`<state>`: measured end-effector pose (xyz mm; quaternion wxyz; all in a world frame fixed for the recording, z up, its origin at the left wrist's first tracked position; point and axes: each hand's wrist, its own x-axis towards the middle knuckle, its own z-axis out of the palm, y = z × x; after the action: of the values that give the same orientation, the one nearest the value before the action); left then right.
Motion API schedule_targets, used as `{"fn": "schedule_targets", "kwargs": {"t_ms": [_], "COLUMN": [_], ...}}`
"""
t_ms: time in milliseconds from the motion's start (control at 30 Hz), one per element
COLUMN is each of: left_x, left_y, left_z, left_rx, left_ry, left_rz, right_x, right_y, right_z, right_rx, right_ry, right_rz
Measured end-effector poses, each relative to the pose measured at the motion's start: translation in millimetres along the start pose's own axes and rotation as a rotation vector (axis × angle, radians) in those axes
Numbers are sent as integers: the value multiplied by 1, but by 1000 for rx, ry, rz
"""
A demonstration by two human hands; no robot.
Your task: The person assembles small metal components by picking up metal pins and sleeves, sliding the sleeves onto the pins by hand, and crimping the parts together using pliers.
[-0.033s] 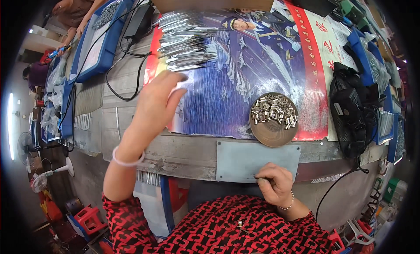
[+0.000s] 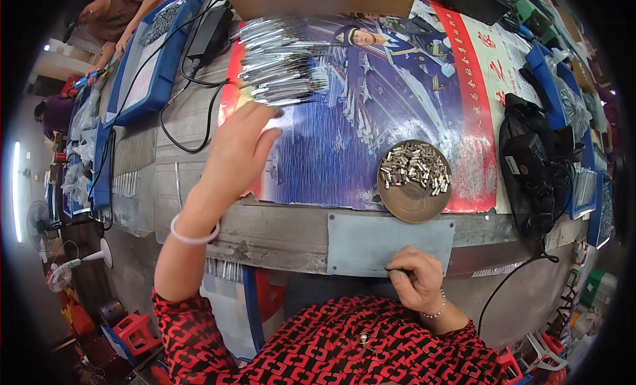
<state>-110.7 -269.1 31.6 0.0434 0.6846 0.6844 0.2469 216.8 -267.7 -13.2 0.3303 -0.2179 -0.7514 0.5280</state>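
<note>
My left hand [image 2: 245,146] is over the left part of a printed poster [image 2: 318,166], just below a pile of slim silvery rods with dark tips [image 2: 281,63]. Its thumb and forefinger are apart, and nothing shows between them. At the table's front edge, my right hand [image 2: 417,279] is closed, with thumb and fingers pressed together beside a grey plate [image 2: 361,242]; whatever it may hold is hidden. A round brown dish [image 2: 412,209] of small shiny metal cylinders [image 2: 414,166] rests on the poster, ahead of the right hand.
At the left stands a blue tray [image 2: 159,90] with a black cable [image 2: 189,148] beside it. A black mesh bag [image 2: 530,166] lies on the right, near another blue bin [image 2: 546,67]. A cardboard box [image 2: 318,2] is at the back. Another person [image 2: 122,17] sits far left.
My left hand has shifted very slightly toward the left. My right hand and the things on the table look the same.
</note>
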Motion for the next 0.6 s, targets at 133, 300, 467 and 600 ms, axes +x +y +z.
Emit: {"fn": "schedule_targets", "kwargs": {"t_ms": [133,300,467,600], "left_x": [18,25,27,26], "left_y": [-23,-28,-29,-28], "left_z": [24,30,33,33], "left_rx": [106,126,106,303], "left_ry": [19,-70,-117,-81], "left_rz": [39,24,-13,98], "right_x": [-1,-2,-2,2], "right_y": [1,4,5,1], "right_z": [-1,-2,-3,-1], "right_rx": [3,-6,-9,-17], "right_ry": [3,2,8,4], "right_rz": [16,-10,-24,-38]}}
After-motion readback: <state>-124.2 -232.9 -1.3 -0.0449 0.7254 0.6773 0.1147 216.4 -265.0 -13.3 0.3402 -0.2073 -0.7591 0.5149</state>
